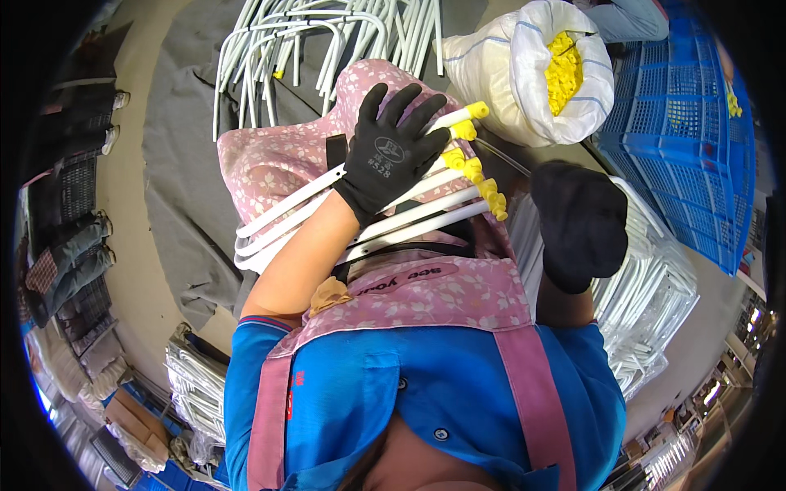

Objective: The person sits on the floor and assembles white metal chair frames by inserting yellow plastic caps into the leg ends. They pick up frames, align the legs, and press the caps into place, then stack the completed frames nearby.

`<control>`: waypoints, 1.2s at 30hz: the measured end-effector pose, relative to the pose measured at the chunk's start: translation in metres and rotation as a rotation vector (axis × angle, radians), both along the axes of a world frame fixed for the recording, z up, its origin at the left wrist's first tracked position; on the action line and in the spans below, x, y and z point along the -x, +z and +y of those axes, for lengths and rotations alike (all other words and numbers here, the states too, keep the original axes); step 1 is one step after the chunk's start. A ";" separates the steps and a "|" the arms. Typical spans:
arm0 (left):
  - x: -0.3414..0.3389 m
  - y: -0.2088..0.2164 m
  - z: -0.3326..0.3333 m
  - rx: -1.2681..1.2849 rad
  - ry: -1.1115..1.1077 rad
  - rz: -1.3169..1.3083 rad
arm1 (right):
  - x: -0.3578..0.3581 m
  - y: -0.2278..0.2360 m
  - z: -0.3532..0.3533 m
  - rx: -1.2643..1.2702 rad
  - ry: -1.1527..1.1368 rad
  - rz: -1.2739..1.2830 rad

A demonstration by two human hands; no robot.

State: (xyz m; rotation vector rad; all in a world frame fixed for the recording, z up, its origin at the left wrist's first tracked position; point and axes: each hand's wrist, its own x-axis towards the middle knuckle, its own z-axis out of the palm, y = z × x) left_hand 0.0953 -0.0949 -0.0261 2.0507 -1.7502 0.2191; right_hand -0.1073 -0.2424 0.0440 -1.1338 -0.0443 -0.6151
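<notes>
Several white bent tubes [288, 204] lie across my lap on a pink floral apron [426, 307]. Yellow caps [472, 170] sit on their right ends. My left hand [391, 151], in a black glove, rests flat over the tubes with its fingers spread, near the capped ends. To the right of the caps, my right hand [580, 221], also black-gloved, is raised and curled into a blurred fist. Its fingertips are turned out of sight, so anything inside it is hidden. A white woven sack [483, 69] full of yellow caps [563, 74] stands open beyond my right hand.
More white bent tubes [327, 45] lie piled ahead on a dark grey cloth [184, 123]. Bundles of plastic-wrapped tubes [655, 286] stand at my right, others [195, 385] at my left. A blue plastic crate [671, 123] stands at far right, near another person's leg [630, 20].
</notes>
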 end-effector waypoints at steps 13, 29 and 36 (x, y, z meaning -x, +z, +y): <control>0.009 -0.002 -0.002 0.006 0.054 0.059 | -0.011 -0.007 0.015 0.476 -0.143 0.073; 0.006 -0.005 -0.007 -0.006 0.028 0.124 | -0.043 -0.036 -0.009 0.223 -0.147 0.062; 0.005 0.000 -0.010 0.058 0.001 0.190 | -0.046 -0.066 0.011 0.247 -0.262 0.209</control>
